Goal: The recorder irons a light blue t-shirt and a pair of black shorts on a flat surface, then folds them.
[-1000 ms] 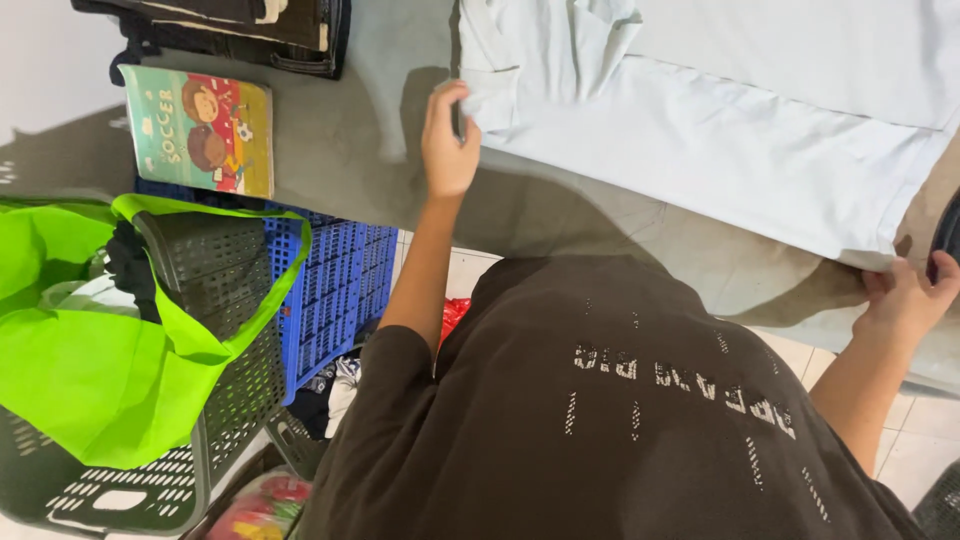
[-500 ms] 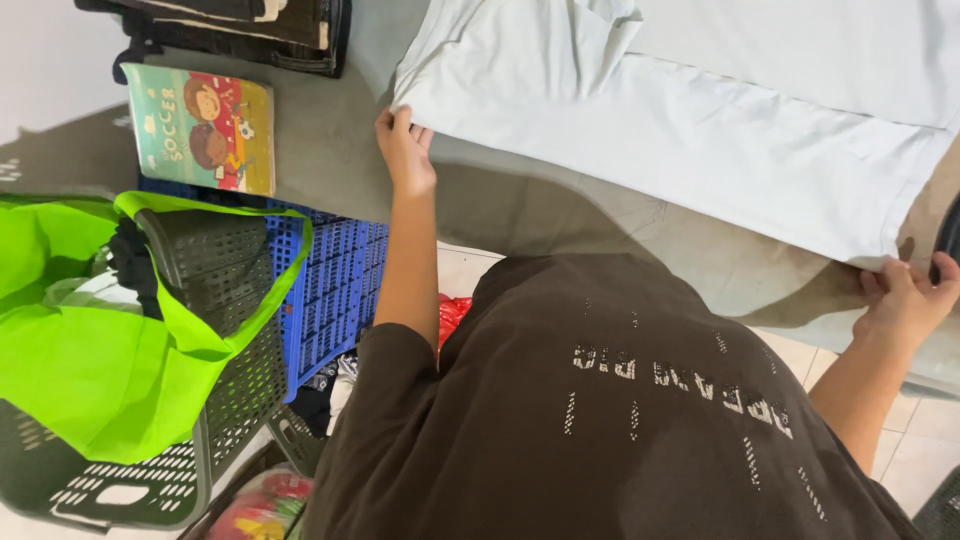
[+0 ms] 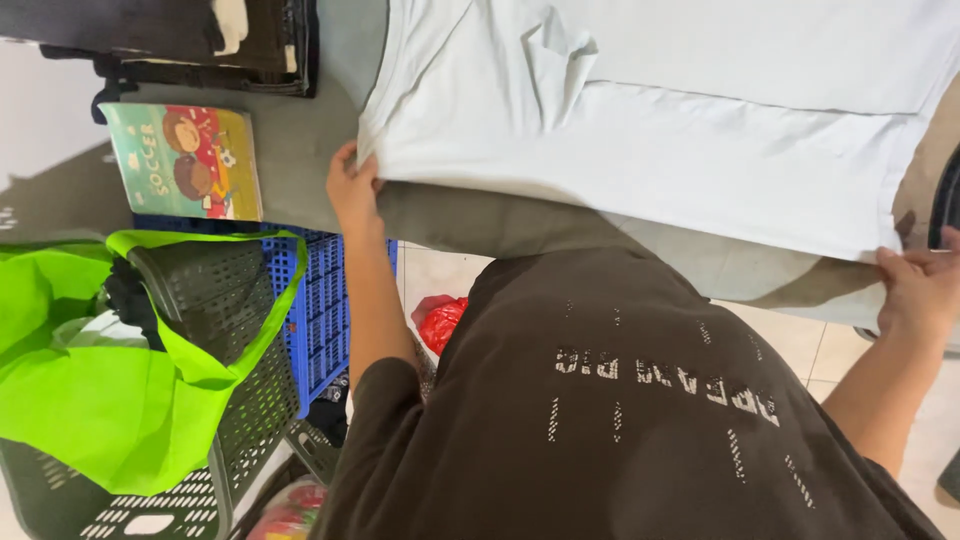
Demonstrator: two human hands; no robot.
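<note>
Left hand point(image 3: 352, 190): left of centre, fingers closed on the near left corner of the pale garment point(image 3: 650, 120).
Right hand point(image 3: 918, 290): right edge, pinching the garment's near right corner.
Pale garment: spread flat across the upper frame on the grey table point(image 3: 480, 215).
Dark basket point(image 3: 215, 420): lower left, holds a bright green bag point(image 3: 90, 400).
Blue crate point(image 3: 325, 310): just beside the basket; contents cannot be seen.
Picture book point(image 3: 185, 160): upper left, on the table.
Dark folded cloth point(image 3: 170, 40): top left corner.
</note>
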